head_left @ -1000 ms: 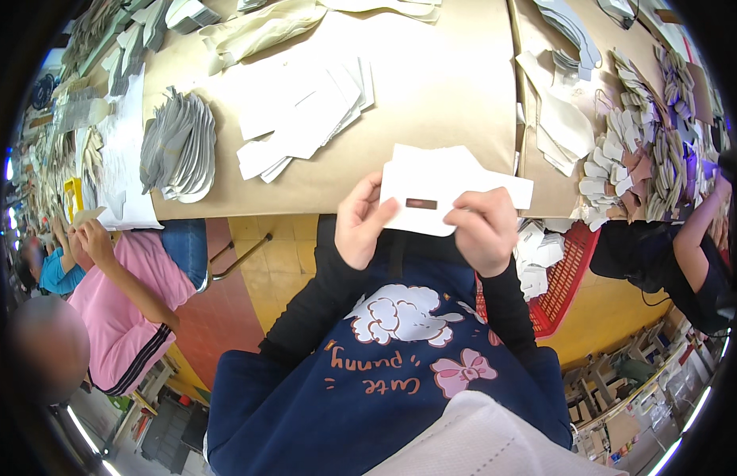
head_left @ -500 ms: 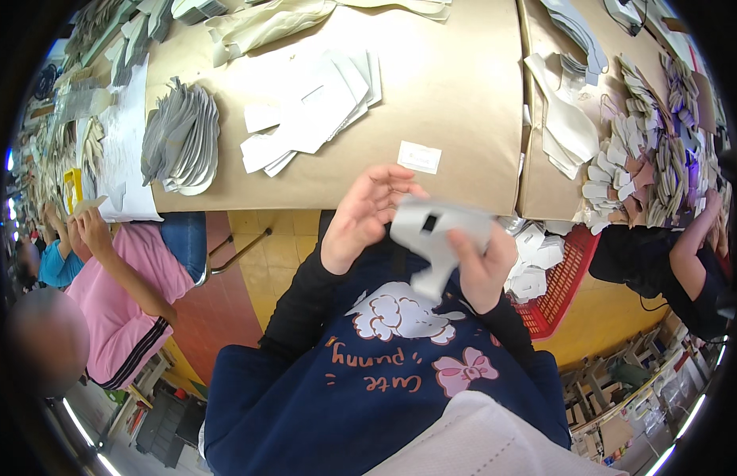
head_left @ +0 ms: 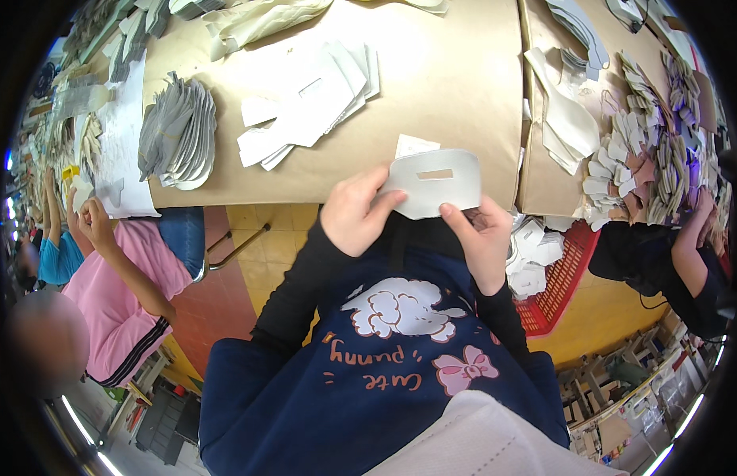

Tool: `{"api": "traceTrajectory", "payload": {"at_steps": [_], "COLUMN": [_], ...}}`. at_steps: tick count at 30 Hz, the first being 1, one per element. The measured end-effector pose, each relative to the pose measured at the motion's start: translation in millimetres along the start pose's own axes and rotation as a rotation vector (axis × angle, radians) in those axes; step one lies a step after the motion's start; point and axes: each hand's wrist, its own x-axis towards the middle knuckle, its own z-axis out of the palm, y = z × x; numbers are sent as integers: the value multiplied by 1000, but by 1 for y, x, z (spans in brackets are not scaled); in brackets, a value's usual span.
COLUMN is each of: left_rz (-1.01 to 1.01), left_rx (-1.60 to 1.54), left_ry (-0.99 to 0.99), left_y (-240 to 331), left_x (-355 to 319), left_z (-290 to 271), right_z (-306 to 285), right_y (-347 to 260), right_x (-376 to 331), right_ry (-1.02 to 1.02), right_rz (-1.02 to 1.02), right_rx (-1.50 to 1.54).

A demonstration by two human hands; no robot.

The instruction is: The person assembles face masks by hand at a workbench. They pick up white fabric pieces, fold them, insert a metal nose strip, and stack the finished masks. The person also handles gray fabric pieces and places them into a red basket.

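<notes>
Between both hands I hold a light grey cut piece [head_left: 455, 170] with rounded corners and a rectangular slot, tilted up at the table's near edge. My left hand [head_left: 359, 208] pinches its left edge, thumb on the face. At its lower right, my right hand [head_left: 481, 238] grips it with the thumb in front and fingers behind. Just behind the piece, a small white paper label [head_left: 414, 145] lies partly covered. Farther off on the table is a fanned stack of similar white pieces [head_left: 313, 99], one showing a slot.
A bundle of grey pieces [head_left: 178, 131] stands left on the brown-covered table [head_left: 447, 71]. On my right, a red plastic basket [head_left: 560, 278] holds white pieces [head_left: 535, 254]. A person in pink [head_left: 126, 293] sits at left; another person's arm [head_left: 689, 254] is at right.
The grey piece has turned from a slanted, blurred pose to face me with its slot level. My left hand, open beside it before, now grips its left edge.
</notes>
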Motion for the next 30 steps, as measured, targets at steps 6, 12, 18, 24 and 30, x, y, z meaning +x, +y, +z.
{"api": "traceTrajectory", "payload": {"at_steps": [6,12,18,24,30], "left_rz": [276,442,110,130,221], "left_rx": [197,303,-103,-44,103], "left_ry": [-352,218,376,352,279], "left_y": [-21,54,13,-22,-20], "left_x": [1,-43,-18,15,39], "left_z": [-37,-67,2,6,-1], "right_z": [-10,-4,-4,1,-2], "right_y": [-1,-4,-11,-2,12], "right_x": [7,6,20,32,42], "right_ry": [-109,-161,-198,-61,15], "right_rz": [113,1,-94,44,-30], "right_rx": [-262,-329,-322,-145,-327]}}
